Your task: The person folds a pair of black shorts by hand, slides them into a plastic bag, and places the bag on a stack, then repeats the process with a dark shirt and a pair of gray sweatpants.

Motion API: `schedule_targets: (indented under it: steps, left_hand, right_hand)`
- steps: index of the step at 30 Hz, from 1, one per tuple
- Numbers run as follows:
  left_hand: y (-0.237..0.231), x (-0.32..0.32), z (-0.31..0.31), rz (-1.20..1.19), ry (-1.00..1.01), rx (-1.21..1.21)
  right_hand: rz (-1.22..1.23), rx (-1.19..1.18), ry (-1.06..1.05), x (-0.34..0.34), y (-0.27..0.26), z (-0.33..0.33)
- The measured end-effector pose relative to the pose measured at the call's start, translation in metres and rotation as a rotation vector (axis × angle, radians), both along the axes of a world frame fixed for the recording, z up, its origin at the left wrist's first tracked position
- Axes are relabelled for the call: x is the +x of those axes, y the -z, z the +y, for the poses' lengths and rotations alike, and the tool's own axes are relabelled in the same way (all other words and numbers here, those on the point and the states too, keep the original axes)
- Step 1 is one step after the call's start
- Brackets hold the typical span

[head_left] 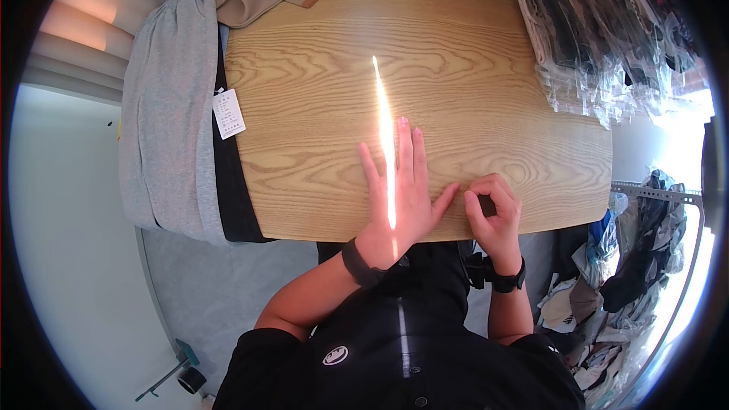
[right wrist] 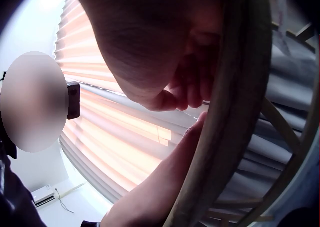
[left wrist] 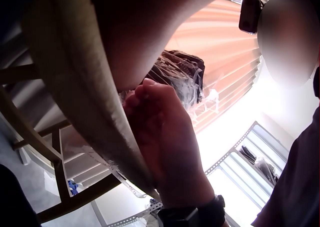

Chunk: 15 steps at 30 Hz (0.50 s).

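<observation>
My left hand (head_left: pixel 402 193) lies flat on the wooden table (head_left: pixel 319 106) near its front edge, fingers spread and thumb out to the right. A bright strip of light crosses that hand. Just right of its thumb, my right hand (head_left: pixel 497 216) rests at the edge with its fingers loosely curled, nothing in it. The two hands are apart. From the left wrist, the right hand (left wrist: pixel 165 127) shows beyond the table rim (left wrist: pixel 75 71). In the right wrist view the right hand (right wrist: pixel 170 61) shows its curled fingers in shadow.
Grey sweatpants (head_left: pixel 171 114) with a white tag (head_left: pixel 228 114) lie over black fabric on the table's left side, beside a tan cloth (head_left: pixel 258 0). Plastic-wrapped garments (head_left: pixel 607 38) are piled at the back right. More bagged clothes (head_left: pixel 642 250) hang or lie by a metal rack (head_left: pixel 661 193).
</observation>
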<state>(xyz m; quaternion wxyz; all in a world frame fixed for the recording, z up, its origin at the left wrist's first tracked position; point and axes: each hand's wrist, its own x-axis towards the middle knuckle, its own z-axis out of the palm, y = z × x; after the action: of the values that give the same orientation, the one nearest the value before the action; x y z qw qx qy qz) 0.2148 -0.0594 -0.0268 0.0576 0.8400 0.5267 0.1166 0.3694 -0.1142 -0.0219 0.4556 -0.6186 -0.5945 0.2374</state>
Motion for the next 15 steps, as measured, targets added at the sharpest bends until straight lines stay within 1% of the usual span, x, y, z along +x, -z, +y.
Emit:
schedule_targets:
  steps: [7, 9, 13, 15]
  left_hand:
    - [0.0006, 0.0012, 0.0005, 0.005, 0.001, 0.001]
    - [0.0005, 0.0011, 0.0007, -0.069, 0.016, -0.027]
    - [0.0013, 0.0014, 0.0007, -0.069, 0.018, -0.021]
    - [0.0015, 0.0015, 0.0005, 0.003, 0.002, 0.001]
  right_hand:
    - [-0.010, 0.007, -0.004, 0.0009, 0.0011, -0.0001]
    - [-0.006, 0.011, -0.006, 0.0008, 0.0010, 0.0000]
    - [-0.006, 0.011, -0.005, 0.0007, 0.0004, 0.0001]
    - [-0.005, 0.008, -0.009, 0.0007, 0.0000, 0.0002]
